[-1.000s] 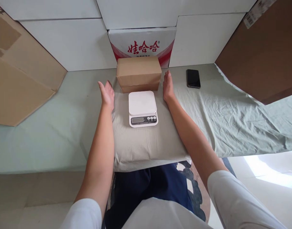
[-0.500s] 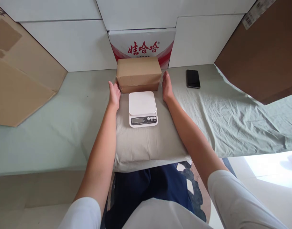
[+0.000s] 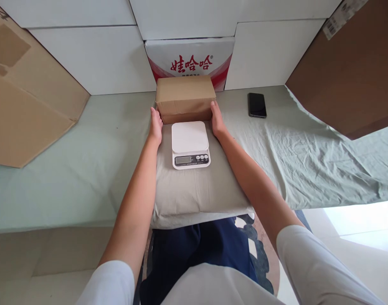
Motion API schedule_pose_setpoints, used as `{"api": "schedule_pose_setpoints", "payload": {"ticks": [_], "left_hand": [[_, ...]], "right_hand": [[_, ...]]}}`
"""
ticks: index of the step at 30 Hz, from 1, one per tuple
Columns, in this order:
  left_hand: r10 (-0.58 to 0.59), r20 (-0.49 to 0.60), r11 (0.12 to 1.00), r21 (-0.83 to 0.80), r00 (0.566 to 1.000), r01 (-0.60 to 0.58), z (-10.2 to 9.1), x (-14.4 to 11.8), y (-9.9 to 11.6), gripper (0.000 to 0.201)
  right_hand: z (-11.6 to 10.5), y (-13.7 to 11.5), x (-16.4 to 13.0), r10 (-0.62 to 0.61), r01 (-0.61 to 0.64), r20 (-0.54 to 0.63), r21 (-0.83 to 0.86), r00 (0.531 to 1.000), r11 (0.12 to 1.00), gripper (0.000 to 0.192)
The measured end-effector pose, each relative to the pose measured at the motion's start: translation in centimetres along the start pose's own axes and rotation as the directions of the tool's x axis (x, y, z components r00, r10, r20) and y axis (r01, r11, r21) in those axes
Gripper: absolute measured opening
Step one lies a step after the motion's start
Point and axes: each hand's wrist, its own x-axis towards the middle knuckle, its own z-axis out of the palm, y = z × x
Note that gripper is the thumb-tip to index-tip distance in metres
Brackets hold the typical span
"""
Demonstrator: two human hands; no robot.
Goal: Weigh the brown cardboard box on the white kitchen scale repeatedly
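Green-sheeted bed [image 3: 86,169], plain brown cardboard box [image 3: 185,98], hands flanking

You're in a home, likely a bedroom turned packing corner: a bed [image 3: 70,169] under a wrinkled green sheet [image 3: 308,156], a pillow [image 3: 194,190], a patterned rug [image 3: 260,250] below, and stacked cartons [image 3: 95,59] against the wall.
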Motion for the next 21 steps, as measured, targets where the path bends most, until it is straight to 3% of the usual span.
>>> {"api": "schedule_pose_setpoints", "payload": {"ticks": [5,10,15,18,21], "left_hand": [[-0.019,-0.019,1.000,-0.015,1.000,0.018,0.0,-0.1,-0.1,0.100],[-0.012,-0.024,1.000,0.011,1.000,0.012,0.0,-0.2,0.2,0.107],[0.060,0.019,0.995,0.072,0.998,-0.062,0.4,-0.7,2.4,0.106],[0.126,0.081,0.988,0.077,0.989,-0.132,0.8,-3.1,4.8,0.099],[0.154,0.157,0.984,0.062,0.975,-0.166,1.0,-7.5,6.8,0.095]], "right_hand": [[0.7,-1.9,-1.7,-0.008,0.008,-0.008,0.009,1.000,1.000,0.084],[1.0,-2.1,-1.3,-0.015,0.015,0.004,0.025,1.000,1.000,0.090],[0.7,-3.5,-1.0,-0.043,0.043,0.015,0.012,0.999,0.999,0.097],[0.0,-5.7,-2.6,-0.089,0.089,0.039,-0.009,0.995,0.996,0.093],[-0.9,-8.3,-6.1,-0.117,0.117,0.066,-0.006,0.991,0.993,0.085]]}}
